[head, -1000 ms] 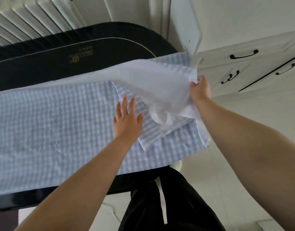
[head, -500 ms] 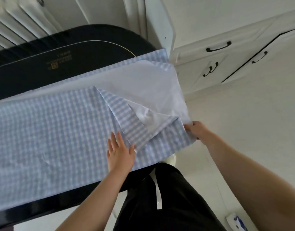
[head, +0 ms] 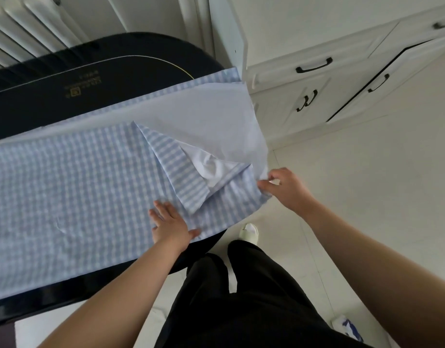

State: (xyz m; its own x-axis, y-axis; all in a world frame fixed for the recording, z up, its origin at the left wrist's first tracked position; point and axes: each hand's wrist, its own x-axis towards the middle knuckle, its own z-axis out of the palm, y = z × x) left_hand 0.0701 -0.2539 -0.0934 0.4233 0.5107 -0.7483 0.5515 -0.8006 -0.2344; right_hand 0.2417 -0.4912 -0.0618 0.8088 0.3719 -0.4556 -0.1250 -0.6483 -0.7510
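Note:
A blue-and-white checked cloth (head: 65, 187) lies spread over a black oval table (head: 95, 79). Its right end is folded back, showing the plain pale underside (head: 206, 121) and a crumpled white pocket near the corner. My left hand (head: 170, 226) presses flat on the cloth near the table's front edge, fingers straight and spread. My right hand (head: 284, 187) pinches the cloth's right corner at the table's end, fingers curled around the fabric edge.
A white radiator (head: 28, 28) stands behind the table. White cabinets with black handles (head: 314, 66) line the wall at the right. My black trousers (head: 241, 297) and a white slipper (head: 249, 232) show below, on a pale tiled floor. A small blue-and-white packet (head: 347, 327) lies on the floor.
My right hand brought the lifted cloth end down from above the table's far side to the near right corner. My left hand slid toward the front edge, staying flat.

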